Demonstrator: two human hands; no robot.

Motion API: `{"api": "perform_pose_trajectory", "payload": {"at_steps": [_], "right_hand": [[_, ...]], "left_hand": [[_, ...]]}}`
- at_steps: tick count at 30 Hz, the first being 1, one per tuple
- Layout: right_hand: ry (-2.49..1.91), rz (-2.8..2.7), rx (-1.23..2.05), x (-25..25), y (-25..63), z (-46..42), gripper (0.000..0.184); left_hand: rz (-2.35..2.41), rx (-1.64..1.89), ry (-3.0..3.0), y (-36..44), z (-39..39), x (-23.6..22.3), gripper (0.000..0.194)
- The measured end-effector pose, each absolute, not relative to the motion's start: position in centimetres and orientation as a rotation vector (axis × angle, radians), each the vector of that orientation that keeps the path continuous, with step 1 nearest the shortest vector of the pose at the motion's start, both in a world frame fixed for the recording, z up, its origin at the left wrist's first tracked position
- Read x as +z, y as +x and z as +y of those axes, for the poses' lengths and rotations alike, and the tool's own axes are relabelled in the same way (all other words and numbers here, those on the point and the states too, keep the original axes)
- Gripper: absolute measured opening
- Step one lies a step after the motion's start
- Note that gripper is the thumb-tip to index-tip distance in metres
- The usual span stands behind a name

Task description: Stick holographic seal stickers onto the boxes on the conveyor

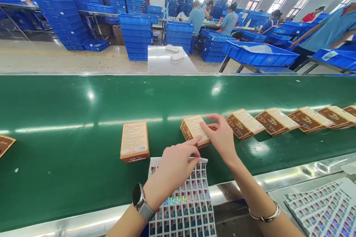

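My left hand (pixel 178 163), with a watch on its wrist, is closed in a pinch at the top edge of a sheet of shiny stickers (pixel 182 207). Its index finger reaches forward to a small brown-and-cream carton (pixel 191 127) on the green conveyor belt. On the carton's right side is my right hand (pixel 222 139), curled, its thumb against the printed top face. The other fingers of that hand are partly hidden. Left of these lies another carton (pixel 135 139), printed face up with a barcode. Whether a loose sticker is between any fingers cannot be made out.
Several tilted cartons (pixel 241 124) form a row along the belt (pixel 78 170) to the right. A carton corner (pixel 5 144) shows at far left. More sticker sheets (pixel 325 205) lie at lower right. Beyond the belt are blue crates (pixel 135 37), a metal table (pixel 164 61) and several people.
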State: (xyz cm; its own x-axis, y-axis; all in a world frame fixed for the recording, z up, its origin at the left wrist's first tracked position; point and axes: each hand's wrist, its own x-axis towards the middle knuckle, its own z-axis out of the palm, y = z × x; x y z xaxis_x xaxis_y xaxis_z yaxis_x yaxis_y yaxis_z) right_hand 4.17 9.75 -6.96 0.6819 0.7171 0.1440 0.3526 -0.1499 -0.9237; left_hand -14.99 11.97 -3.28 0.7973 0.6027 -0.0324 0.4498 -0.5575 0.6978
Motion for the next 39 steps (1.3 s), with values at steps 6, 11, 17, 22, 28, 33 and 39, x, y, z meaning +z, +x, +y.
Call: {"api": "perform_pose_trajectory", "payload": {"at_steps": [6, 11, 17, 22, 28, 33, 39], "right_hand": [[-1.791, -0.981, 0.138, -4.7, 5.4, 8.9, 0.045], [-1.466, -1.593, 0.736, -1.2, 2.2, 4.9, 0.027], [-1.425, -1.501, 0.945, -0.6, 0.0, 3.6, 0.026], [-1.463, -1.591, 0.941, -0.5, -0.4, 4.0, 0.016], [-1.453, -1.678, 0.956, 0.1, -1.1, 3.6, 0.009], [-1.449, -1.859, 0.748, -0.1, -2.2, 3.5, 0.015], [-1.450, -1.916, 0.542, -0.7, -3.4, 3.2, 0.023]], "left_hand": [[0.670, 0.372, 2.151, -15.0, 11.6, -2.8, 0.013], [0.675, 0.457, 1.966, -17.5, 11.9, -0.2, 0.014], [0.900, 0.400, 1.945, -20.6, 11.8, 1.2, 0.033], [0.850, 0.311, 1.835, -22.6, 12.0, 1.1, 0.010], [0.763, 0.152, 1.902, -24.3, 13.2, 2.2, 0.021], [0.762, 0.090, 2.019, -25.0, 13.5, 2.3, 0.024], [0.894, 0.377, 2.094, -23.7, 11.2, 1.0, 0.008]]}}
